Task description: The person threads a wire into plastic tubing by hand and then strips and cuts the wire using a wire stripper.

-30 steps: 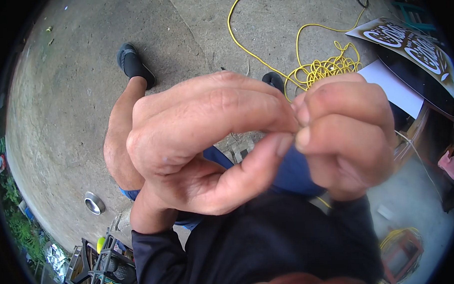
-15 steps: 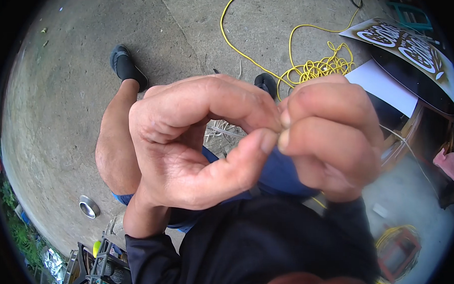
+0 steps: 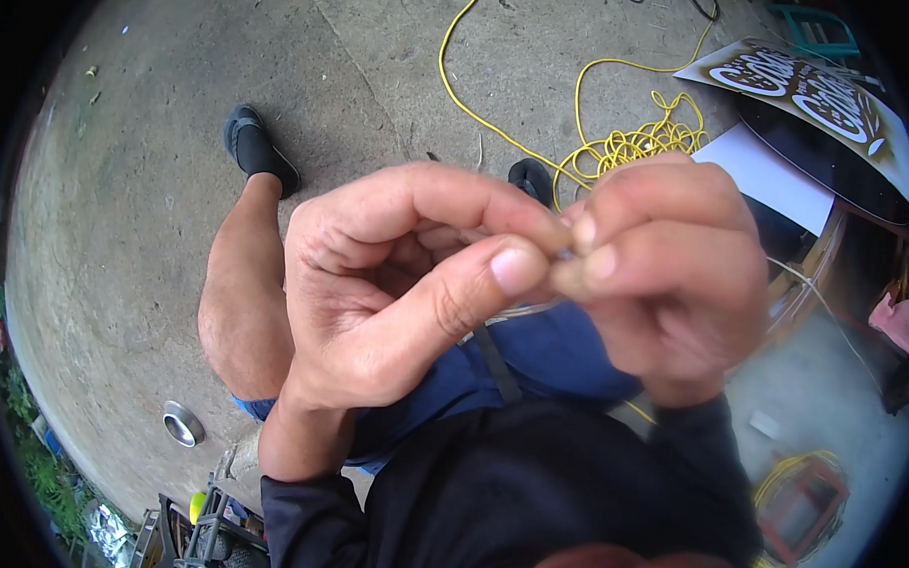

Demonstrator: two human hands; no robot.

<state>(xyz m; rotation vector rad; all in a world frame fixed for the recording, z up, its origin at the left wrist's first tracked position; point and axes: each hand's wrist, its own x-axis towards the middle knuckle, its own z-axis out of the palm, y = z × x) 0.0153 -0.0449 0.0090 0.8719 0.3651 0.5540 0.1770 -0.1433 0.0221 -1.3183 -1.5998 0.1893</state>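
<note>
In the middle of the head view, my left hand (image 3: 394, 276) is curled round, with its thumb and index fingertip pinched together. My right hand (image 3: 674, 266) meets it there, its fingers folded and its fingertips pressed close to the left ones. A tiny greyish bit (image 3: 566, 253) shows between the fingertips, mostly hidden and too small to name. Beneath my left thumb a thin pale strand (image 3: 528, 309) is partly visible; I cannot tell whether it joins what the fingers pinch.
Coiled yellow cable (image 3: 635, 142) lies on the concrete floor (image 3: 367, 77). Printed sheets (image 3: 803, 87) and a white panel (image 3: 771, 173) stand at right. A pale cord (image 3: 810, 284) hangs there. A metal bowl (image 3: 183, 424) and a dark metal frame (image 3: 198, 538) are at lower left.
The left thumb has shifted up and turned, so its nail now faces me. Both hands stay together at the fingertips, and a small greyish bit now shows between them.
</note>
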